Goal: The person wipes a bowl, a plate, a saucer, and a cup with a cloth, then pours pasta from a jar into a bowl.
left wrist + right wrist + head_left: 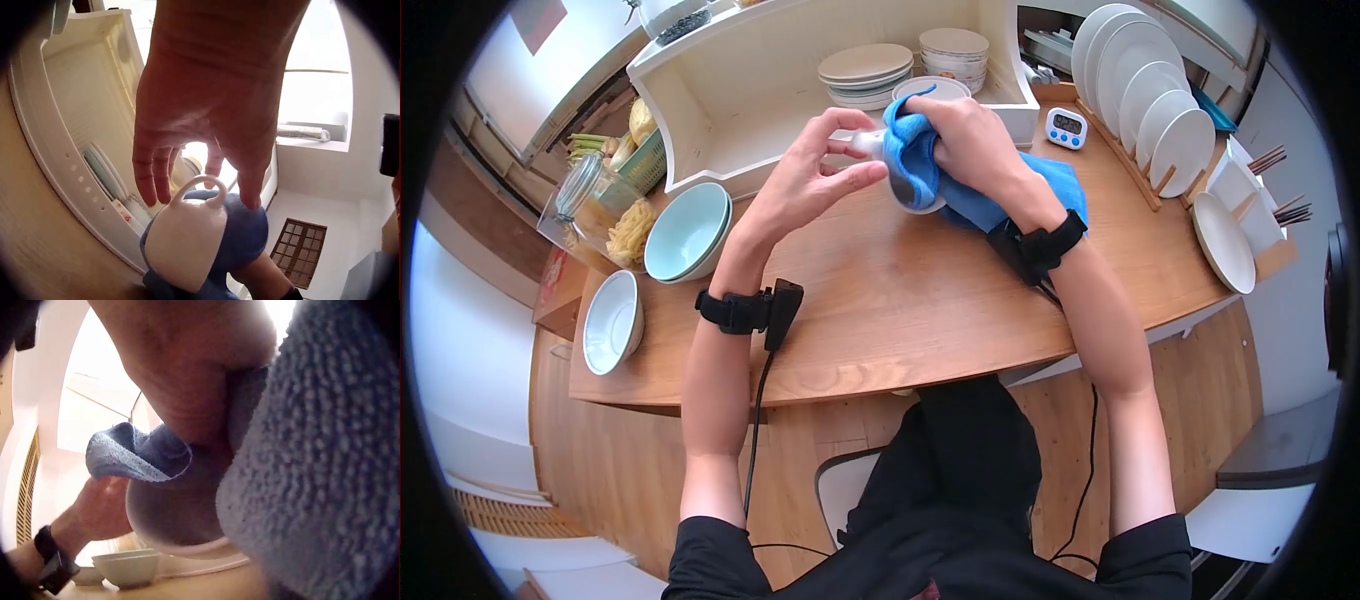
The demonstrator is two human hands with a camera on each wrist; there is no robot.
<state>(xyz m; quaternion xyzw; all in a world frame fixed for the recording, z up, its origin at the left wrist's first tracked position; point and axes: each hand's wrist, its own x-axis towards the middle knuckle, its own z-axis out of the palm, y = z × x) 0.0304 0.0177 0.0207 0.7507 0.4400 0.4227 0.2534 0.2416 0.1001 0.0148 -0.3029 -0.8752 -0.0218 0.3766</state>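
A white cup with a loop handle is tilted over the table, its handle toward my left hand. The fingers and thumb of that hand are spread loosely about the handle, with gaps showing in the left wrist view. My right hand holds a blue terry cloth bunched in and over the cup's mouth, gripping the cup's wall through it. In the right wrist view the cloth covers much of the cup's grey-shaded inside, and the right fingertips are hidden. The cloth's loose end trails onto the table beneath my right wrist.
Behind the hands, a cream shelf holds stacked plates and bowls. Pale bowls, a glass jar and pasta stand at left. At right are a white timer, a rack of upright plates and a leaning plate.
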